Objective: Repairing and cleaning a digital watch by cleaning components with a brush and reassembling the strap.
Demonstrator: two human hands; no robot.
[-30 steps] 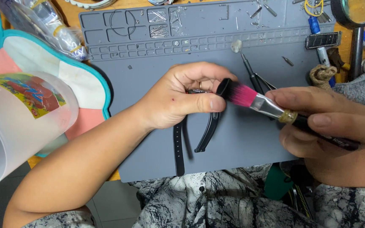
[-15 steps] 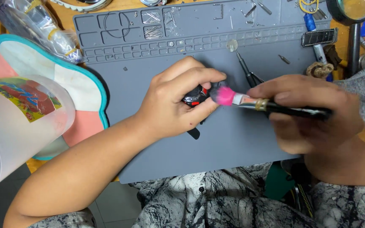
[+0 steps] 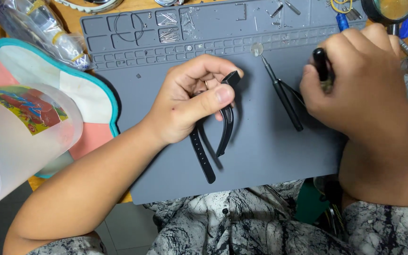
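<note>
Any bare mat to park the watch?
Free: the grey mat below the left hand, right of the watch straps; also a strip left of that hand. Crowded: top compartments, and between the hands, where a black tool lies beside the right hand.

Bare grey mat [image 3: 260,160] between the hands is passable below the black screwdriver [image 3: 283,94]; frosted plastic cup [image 3: 20,137] blocks the left edge.
</note>
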